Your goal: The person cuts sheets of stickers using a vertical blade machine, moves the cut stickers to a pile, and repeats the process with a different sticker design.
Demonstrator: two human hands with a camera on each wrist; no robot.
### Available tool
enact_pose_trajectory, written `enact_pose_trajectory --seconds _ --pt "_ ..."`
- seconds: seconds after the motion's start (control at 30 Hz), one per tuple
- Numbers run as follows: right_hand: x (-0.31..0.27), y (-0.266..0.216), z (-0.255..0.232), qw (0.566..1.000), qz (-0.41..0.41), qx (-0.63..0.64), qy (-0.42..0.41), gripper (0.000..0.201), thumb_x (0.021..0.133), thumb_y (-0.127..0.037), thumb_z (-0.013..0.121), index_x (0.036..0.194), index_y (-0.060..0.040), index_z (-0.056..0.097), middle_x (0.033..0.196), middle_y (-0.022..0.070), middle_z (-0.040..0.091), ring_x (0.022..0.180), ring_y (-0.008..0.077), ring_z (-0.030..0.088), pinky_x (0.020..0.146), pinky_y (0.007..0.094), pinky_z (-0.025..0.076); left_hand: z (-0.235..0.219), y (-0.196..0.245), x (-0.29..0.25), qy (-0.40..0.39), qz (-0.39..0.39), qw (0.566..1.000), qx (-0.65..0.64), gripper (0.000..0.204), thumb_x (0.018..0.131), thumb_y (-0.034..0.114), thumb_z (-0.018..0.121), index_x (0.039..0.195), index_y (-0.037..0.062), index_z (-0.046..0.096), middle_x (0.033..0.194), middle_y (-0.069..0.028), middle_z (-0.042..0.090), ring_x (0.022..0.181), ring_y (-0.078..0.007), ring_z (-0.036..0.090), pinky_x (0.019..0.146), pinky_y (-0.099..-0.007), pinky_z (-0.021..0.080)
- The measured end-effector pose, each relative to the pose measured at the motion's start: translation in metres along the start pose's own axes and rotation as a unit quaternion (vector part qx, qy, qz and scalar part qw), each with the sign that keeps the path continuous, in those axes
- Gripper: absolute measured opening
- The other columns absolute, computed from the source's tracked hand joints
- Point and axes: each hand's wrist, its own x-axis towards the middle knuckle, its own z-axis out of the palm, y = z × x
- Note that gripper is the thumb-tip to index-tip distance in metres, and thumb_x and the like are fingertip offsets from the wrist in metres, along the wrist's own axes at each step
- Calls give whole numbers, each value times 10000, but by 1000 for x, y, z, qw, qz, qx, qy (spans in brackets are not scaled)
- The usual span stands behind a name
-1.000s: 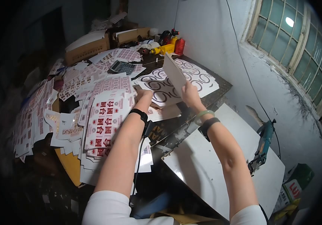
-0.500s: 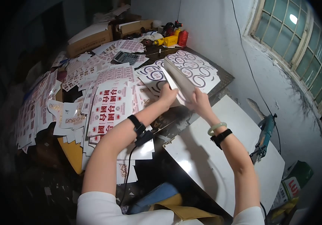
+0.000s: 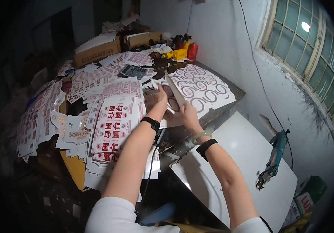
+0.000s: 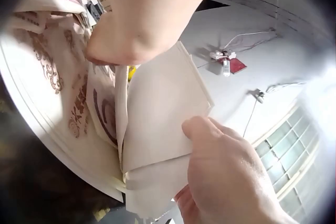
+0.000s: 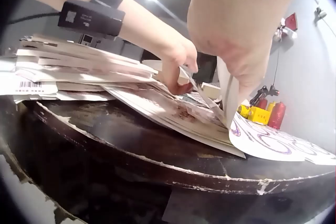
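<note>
In the left-wrist view, the top edge cuts off the left hand [image 4: 139, 24], whose fingers are mostly hidden. In the head view, raised sheets [image 3: 174, 89] block part of the ring-printed sheets [image 3: 207, 86], and fine print on the red-lettered sheets [image 3: 114, 122] is unreadably small.

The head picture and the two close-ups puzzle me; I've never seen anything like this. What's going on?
There is no machine arm here, just a person's two bare hands. The widest picture comes from a camera on the head, looking forward and down. The other two come from cameras on the left and right wrists, each watching its own hand's work.

On the dark table lie sheets with red Chinese characters, ring-printed sheets and a calculator.

The right hand grips some raised sheets, pale on the back. The left hand is close beside them; whether it pinches one is unclear.
</note>
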Motion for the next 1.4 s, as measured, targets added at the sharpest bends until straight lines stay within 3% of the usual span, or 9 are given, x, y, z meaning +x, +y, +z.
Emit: enact_pose_trajectory --seconds 0.1,0.3,0.37,0.6,0.9,0.97,1.03,1.17,1.4 --pt "-7 -8 -5 999 -26 -2 -26 125 881 -79 468 948 17 511 749 292 581 766 476 574 668 516 439 -10 22 -49 -285 -18 926 -246 981 758 747 561 1423 47 385 1382 -154 474 1222 -329 477 932 -431 440" --pt "-27 1 -19 982 -128 16 -135 377 922 -107 530 1283 -18 467 1171 237 558 1036 398 570 872 410 465 17 -13 -6 -178 286 941 -27 294 714 2 614 996 -57 670 958 -184 697 877 -269 677 737 -357 511" --pt "-40 -18 -61 962 -74 119 -234 524 924 -246 600 1363 -28 416 1323 210 502 1172 322 541 951 372 440 -18 -2 -33 -254 326 905 -100 283 737 -17 618 1012 -66 656 939 -138 698 820 -229 670 730 -342 517" --pt "-93 -7 -167 995 91 25 4 855 785 -399 742 1389 66 354 1385 266 433 1249 332 466 1004 388 407 -167 29 -168 -320 418 850 8 199 857 77 649 978 -80 664 879 -102 697 701 -103 630 615 -249 510" --pt "-305 -134 -210 877 383 247 152 804 925 -299 604 1451 90 137 1459 267 293 1362 368 311 1073 425 344 -143 -121 -356 -281 157 894 -313 196 868 42 670 1036 -41 616 1022 -74 664 910 -110 594 817 -266 469" --pt "-360 -139 -220 743 499 421 145 758 927 -314 591 1454 50 186 1455 259 306 1362 374 307 1090 482 321 -137 -143 -378 -292 120 880 -355 252 879 11 640 1115 -35 566 1077 -77 632 952 -117 589 838 -266 468" --pt "-388 -165 -217 636 364 674 93 710 928 -337 579 1452 -8 232 1452 214 334 1330 368 356 1091 512 315 -135 -163 -405 -268 90 886 -368 320 886 -9 618 1188 -27 512 1122 -80 602 986 -119 580 854 -265 465" --pt "-404 -181 -192 691 278 628 224 571 964 -348 515 1407 -36 335 1389 134 462 1281 295 444 1095 479 321 -147 -212 -437 -339 -63 869 -354 347 914 -6 580 1245 -13 478 1198 -73 563 1089 -141 539 923 -286 437" --pt "-438 -164 -180 538 354 686 339 338 962 -155 545 1265 -13 497 1212 98 587 1140 232 552 992 399 447 -147 -252 -473 -400 -232 818 -343 349 934 60 584 1263 3 483 1234 -80 547 1125 -187 526 972 -319 419"
